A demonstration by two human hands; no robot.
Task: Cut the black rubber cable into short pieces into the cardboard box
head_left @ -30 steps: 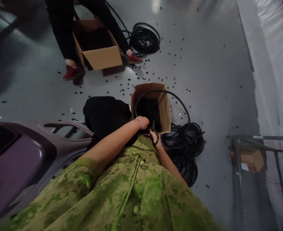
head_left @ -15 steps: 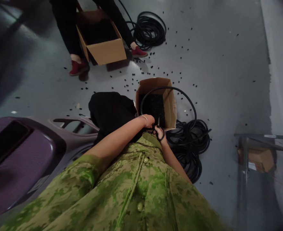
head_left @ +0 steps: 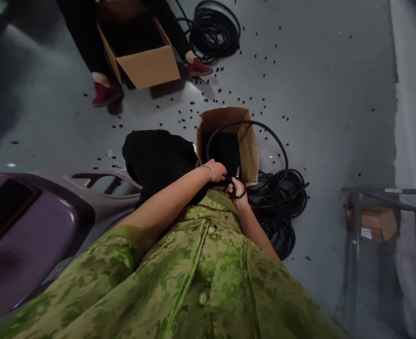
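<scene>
My left hand [head_left: 216,170], a bracelet at its wrist, is closed round a thick black hose [head_left: 243,122]. From the fist the hose arches over a cardboard box [head_left: 250,162] and down to the right. Small black pieces [head_left: 225,147] fill the inside of this box. Close beside the left hand, my right hand [head_left: 238,189] grips black-handled scissors [head_left: 237,174], blades pointing up and away from me. The hose's end near the scissors is too small and dark to make out.
A coiled pile of hose [head_left: 278,197] lies right of the box. Ahead, a person in red shoes straddles a larger box [head_left: 151,66] near another hose coil [head_left: 215,33]. Black bits dot the floor. A purple chair [head_left: 52,221] with a phone stands left, a metal frame [head_left: 356,235] right.
The view has shifted a little, so the surroundings sit slightly higher. My right hand and the scissors have moved slightly right, away from my left hand, which keeps its grip on the hose.
</scene>
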